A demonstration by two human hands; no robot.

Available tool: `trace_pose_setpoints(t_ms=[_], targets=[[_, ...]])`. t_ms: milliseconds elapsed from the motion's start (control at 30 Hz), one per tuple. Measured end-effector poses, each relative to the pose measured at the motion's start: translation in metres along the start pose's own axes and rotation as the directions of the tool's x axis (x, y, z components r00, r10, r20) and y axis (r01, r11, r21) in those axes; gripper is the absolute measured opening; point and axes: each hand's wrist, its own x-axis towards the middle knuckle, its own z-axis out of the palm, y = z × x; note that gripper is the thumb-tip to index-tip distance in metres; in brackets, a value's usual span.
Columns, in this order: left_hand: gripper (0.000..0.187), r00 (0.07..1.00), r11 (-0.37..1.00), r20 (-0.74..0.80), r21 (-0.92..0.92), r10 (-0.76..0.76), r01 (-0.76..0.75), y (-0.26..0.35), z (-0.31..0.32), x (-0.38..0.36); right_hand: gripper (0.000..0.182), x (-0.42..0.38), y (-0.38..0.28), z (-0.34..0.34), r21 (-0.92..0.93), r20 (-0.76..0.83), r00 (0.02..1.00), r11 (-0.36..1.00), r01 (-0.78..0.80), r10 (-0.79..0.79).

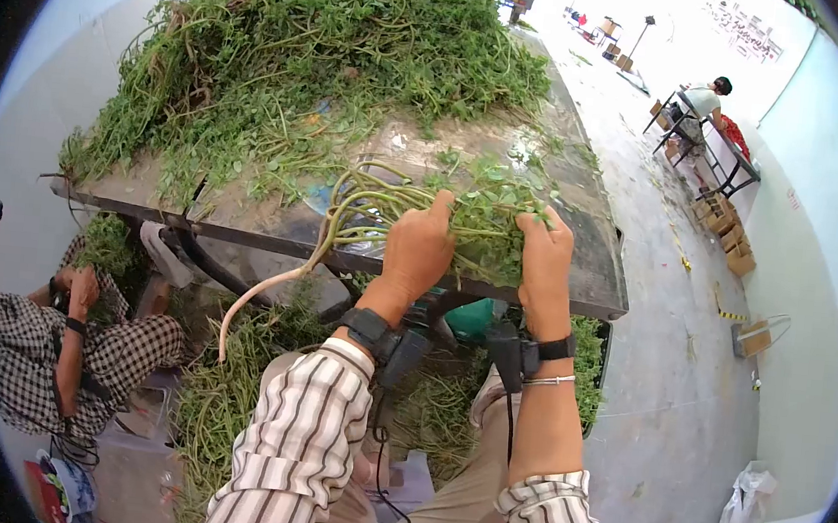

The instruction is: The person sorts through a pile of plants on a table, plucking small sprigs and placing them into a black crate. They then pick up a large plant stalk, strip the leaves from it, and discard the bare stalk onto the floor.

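A bunch of leafy green stems (pixel 379 208) with a long pale root hangs over the table's front edge. My left hand (pixel 418 247) is closed round the middle of this bunch. To its right, my right hand (pixel 546 258) pinches the leafy end between thumb and fingers. Behind both hands, a large heap of green plants (pixel 338 45) covers much of the dark table (pixel 593 267), with loose sprigs scattered near its front.
More cut stems (pixel 216 413) lie on the floor below the table. A person in checked clothes (pixel 62 350) sits at the left, another person (pixel 704 102) at a far table on the right. Cardboard boxes (pixel 726 229) and a white bag (pixel 745 504) stand by the right wall.
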Motion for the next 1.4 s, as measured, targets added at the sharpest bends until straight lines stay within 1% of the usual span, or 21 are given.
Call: trace_pose_setpoints(t_ms=[33, 100, 200, 300, 400, 433, 467, 500, 533, 567, 700, 733, 767, 833, 900, 967, 1133, 1233, 1300, 1333, 1400], targets=[[0.042, 1.000, 1.000, -0.014, -0.017, 0.016, -0.016, -0.001, 0.001, -0.001, 0.014, -0.002, -0.003, 0.001, 0.003, 0.002, 1.000, 1.000, 0.000, 0.000], [0.044, 0.999, 0.999, -0.030, -0.032, 0.023, -0.024, -0.003, 0.000, -0.001, 0.013, -0.013, -0.026, 0.010, 0.417, 0.045, 0.973, 0.881, -0.224, 0.226], [0.045, 0.998, 0.996, -0.047, -0.080, 0.039, -0.042, -0.003, 0.000, -0.002, 0.014, -0.023, -0.042, 0.018, 0.615, 0.129, 0.948, 0.726, -0.308, 0.293], [0.046, 0.999, 0.997, -0.040, -0.075, 0.019, -0.022, -0.002, 0.000, 0.000, 0.015, -0.027, -0.032, 0.018, 0.579, 0.130, 0.985, 0.798, -0.170, 0.116], [0.046, 1.000, 0.996, -0.017, -0.088, 0.003, -0.004, 0.000, -0.004, -0.001, 0.016, -0.021, -0.027, 0.013, 0.595, 0.107, 0.971, 0.769, -0.234, 0.213], [0.045, 1.000, 0.996, -0.008, -0.094, 0.001, -0.001, 0.001, -0.005, -0.002, 0.013, -0.022, -0.026, 0.015, 0.364, -0.096, 0.992, 0.931, -0.038, 0.078], [0.043, 1.000, 0.995, 0.000, -0.101, 0.000, 0.000, 0.002, -0.006, -0.001, 0.013, -0.015, -0.024, 0.013, 0.361, -0.088, 0.994, 0.932, -0.034, 0.071], [0.036, 0.999, 0.996, -0.027, -0.088, 0.027, -0.029, 0.002, -0.006, -0.001, 0.012, -0.007, -0.022, 0.007, -0.031, -0.112, 0.988, 0.995, 0.099, -0.102], [0.036, 0.999, 0.996, -0.036, -0.086, 0.027, -0.030, 0.002, -0.008, -0.001, 0.012, 0.000, -0.021, 0.004, -0.414, -0.070, 0.960, 0.884, 0.219, -0.271], [0.034, 0.999, 0.992, -0.019, -0.117, 0.035, -0.037, 0.003, -0.009, 0.000, 0.012, -0.001, -0.024, 0.010, -0.646, 0.002, 0.826, 0.630, 0.431, -0.563], [0.041, 0.997, 0.978, 0.013, -0.191, 0.082, -0.078, -0.003, -0.004, 0.000, 0.010, 0.009, -0.006, 0.009, -0.681, -0.025, 0.768, 0.574, 0.455, -0.640], [0.050, 0.994, 0.971, 0.030, -0.219, 0.107, -0.098, -0.006, 0.000, -0.001, 0.009, 0.010, -0.005, 0.009, -0.386, -0.213, 0.897, 0.877, 0.286, -0.387], [0.050, 0.994, 0.971, 0.032, -0.218, 0.104, -0.095, -0.004, -0.002, -0.001, 0.008, 0.010, -0.006, 0.010, -0.011, -0.286, 0.956, 0.998, 0.059, -0.060], [0.036, 0.998, 0.984, 0.032, -0.163, -0.061, 0.066, 0.001, -0.009, 0.000, 0.008, 0.007, -0.012, -0.008, 0.009, -0.311, 0.940, 0.988, 0.152, -0.141], [0.039, 0.997, 0.983, 0.022, -0.170, -0.068, 0.071, 0.001, -0.011, 0.000, 0.009, 0.008, -0.021, -0.033, 0.023, -0.328, 0.917, 0.968, 0.250, -0.229], [0.041, 0.998, 0.980, 0.020, -0.186, -0.063, 0.066, 0.001, -0.009, -0.001, 0.011, 0.009, -0.032, -0.053, 0.490, -0.312, 0.949, 0.864, 0.116, 0.049], [0.049, 0.993, 0.978, 0.021, -0.170, -0.116, 0.118, -0.005, 0.001, -0.003, 0.010, 0.003, -0.034, -0.028, 0.555, -0.304, 0.947, 0.828, 0.086, 0.105], [0.048, 0.993, 0.978, -0.008, -0.174, -0.114, 0.111, -0.006, 0.004, -0.003, 0.013, -0.003, -0.036, -0.011, 0.361, -0.183, 0.977, 0.932, -0.036, 0.109], [0.048, 0.994, 0.980, -0.025, -0.172, -0.108, 0.102, -0.009, 0.007, -0.002, 0.018, -0.003, -0.027, -0.003, 0.084, -0.076, 0.992, 0.990, 0.111, -0.105], [0.048, 0.996, 0.978, -0.030, -0.192, -0.089, 0.082, -0.011, 0.009, -0.002, 0.018, -0.004, -0.025, -0.002, 0.092, -0.088, 0.991, 0.989, 0.113, -0.105], [0.047, 0.998, 0.976, -0.026, -0.210, -0.061, 0.054, -0.013, 0.010, -0.002, 0.022, -0.007, -0.028, 0.005, -0.267, 0.047, 0.980, 0.943, 0.199, -0.194]])
